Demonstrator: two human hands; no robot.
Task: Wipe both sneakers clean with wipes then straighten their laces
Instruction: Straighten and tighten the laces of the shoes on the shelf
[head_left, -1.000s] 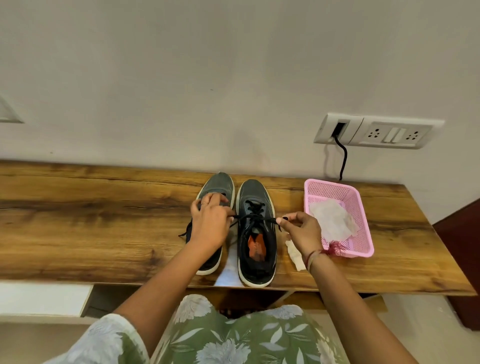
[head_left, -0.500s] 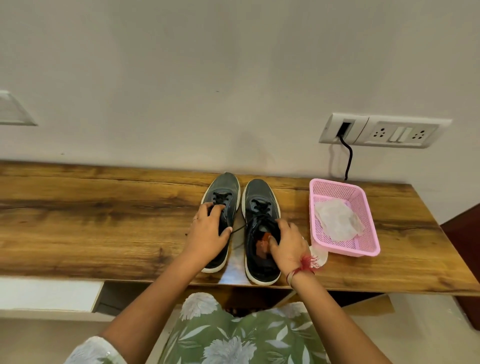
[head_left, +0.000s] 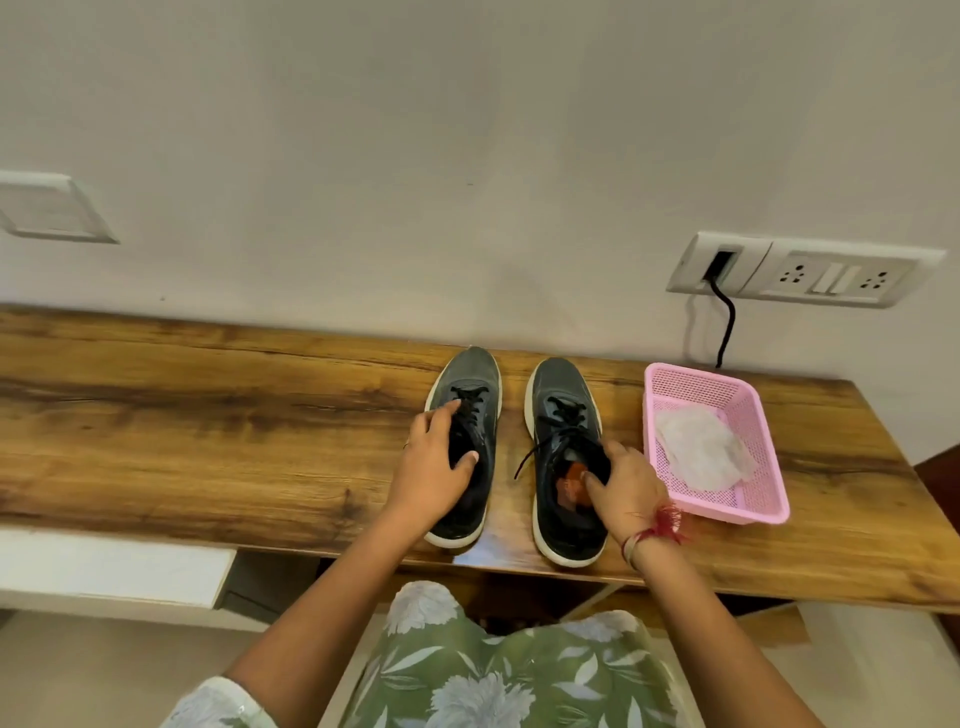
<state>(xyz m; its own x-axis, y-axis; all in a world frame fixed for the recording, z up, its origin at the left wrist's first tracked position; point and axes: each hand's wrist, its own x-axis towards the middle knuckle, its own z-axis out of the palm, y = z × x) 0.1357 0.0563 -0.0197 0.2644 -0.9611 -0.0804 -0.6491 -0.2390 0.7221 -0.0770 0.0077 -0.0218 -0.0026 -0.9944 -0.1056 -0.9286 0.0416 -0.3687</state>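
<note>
Left grip (head_left: 436, 467) is curled over the left sneaker (head_left: 470, 376), fingers across the laces and outer side, thumb on the inner collar. Right grip (head_left: 626, 486) clasps the right sneaker (head_left: 558, 382) at its collar, thumb tip inside the opening by an orange patch. One loose lace end (head_left: 530, 460) trails off the right sneaker onto the wood between the pair. Sneakers sit side by side, apart, toes to the wall, heels near the front edge of the wooden counter (head_left: 208, 410). Pink basket (head_left: 766, 512) just right of them holds crumpled white wipes (head_left: 698, 449). Behind is a pale wall, with a black cable (head_left: 727, 327) plugged into the socket panel (head_left: 810, 270).
</note>
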